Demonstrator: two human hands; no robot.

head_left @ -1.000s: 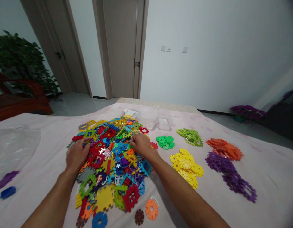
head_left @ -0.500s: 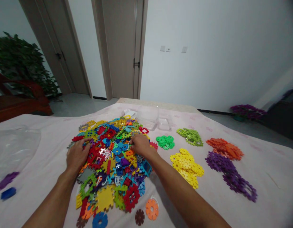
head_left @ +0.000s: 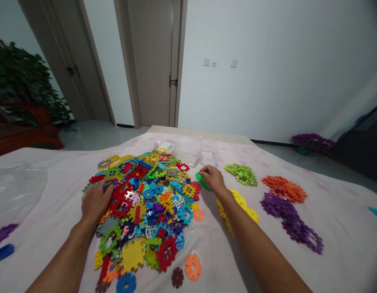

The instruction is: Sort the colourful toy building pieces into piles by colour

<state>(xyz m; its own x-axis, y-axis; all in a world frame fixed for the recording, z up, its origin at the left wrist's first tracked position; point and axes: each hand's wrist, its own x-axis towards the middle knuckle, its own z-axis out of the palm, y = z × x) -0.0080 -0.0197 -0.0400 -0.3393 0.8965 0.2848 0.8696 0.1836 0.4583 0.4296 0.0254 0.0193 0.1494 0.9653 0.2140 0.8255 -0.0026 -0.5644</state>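
Observation:
A large heap of mixed plastic interlocking pieces lies before me. My left hand rests on the heap's left edge, thumb and fingers apart, around bits of purple and red. My right hand is over the small pile of green snowflake discs, covering most of it. Its fingers are pinched together; what they hold, if anything, cannot be made out. Just below that forearm lies a pile of yellow snowflake discs, partly hidden by the arm.
Farther right are piles of lime-green discs, orange discs and purple discs. Clear plastic containers stand behind the heap. A clear bag lies at left. A loose orange disc and brown disc lie in front.
My right hand has left the heap and moved right to the green pile, uncovering pieces on the heap's right side. The left hand stays at the heap's left edge.

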